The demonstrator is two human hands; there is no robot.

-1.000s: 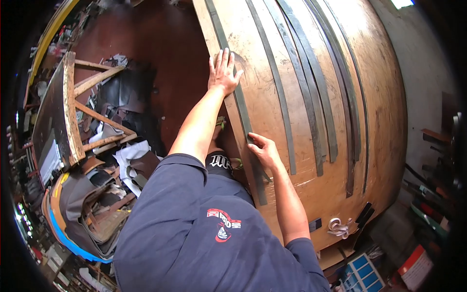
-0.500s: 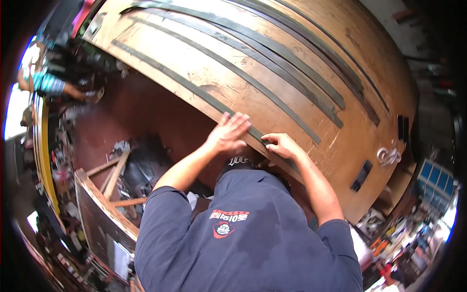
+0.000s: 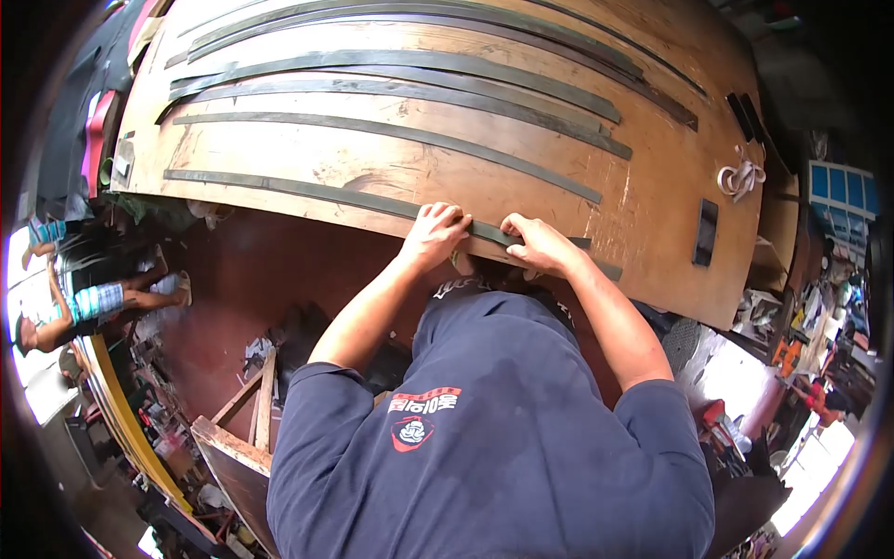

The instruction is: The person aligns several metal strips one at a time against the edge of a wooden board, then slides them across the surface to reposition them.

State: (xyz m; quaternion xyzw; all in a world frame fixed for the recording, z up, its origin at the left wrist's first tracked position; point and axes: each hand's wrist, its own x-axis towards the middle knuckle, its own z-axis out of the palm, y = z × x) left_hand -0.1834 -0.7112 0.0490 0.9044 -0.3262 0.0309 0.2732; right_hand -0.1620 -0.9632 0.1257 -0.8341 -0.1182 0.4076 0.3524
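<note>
Along the near edge of the wooden table lies a long, dark, flat strip (image 3: 317, 192), like leather or rubber. My left hand (image 3: 433, 235) has its fingers bent over this strip, gripping it at the table edge. Just to the right, my right hand (image 3: 542, 246) pinches the same strip between thumb and curled fingers. A short length of the strip shows between the two hands. Right of my right hand, a dark strip end (image 3: 605, 268) sticks out. Parallel to it on the board lies a second narrow strip (image 3: 400, 137).
More dark strips (image 3: 466, 63) lie across the wooden table (image 3: 652, 214). A dark rectangular piece (image 3: 705, 231) and a white looped cord (image 3: 740, 177) sit at its right side. Wooden framing (image 3: 242, 447) stands lower left. Another person (image 3: 102, 300) is at far left.
My left hand, spread flat over the strip before, is now curled around it. My right hand still pinches the strip. The camera view has turned, so the table edge appears more level.
</note>
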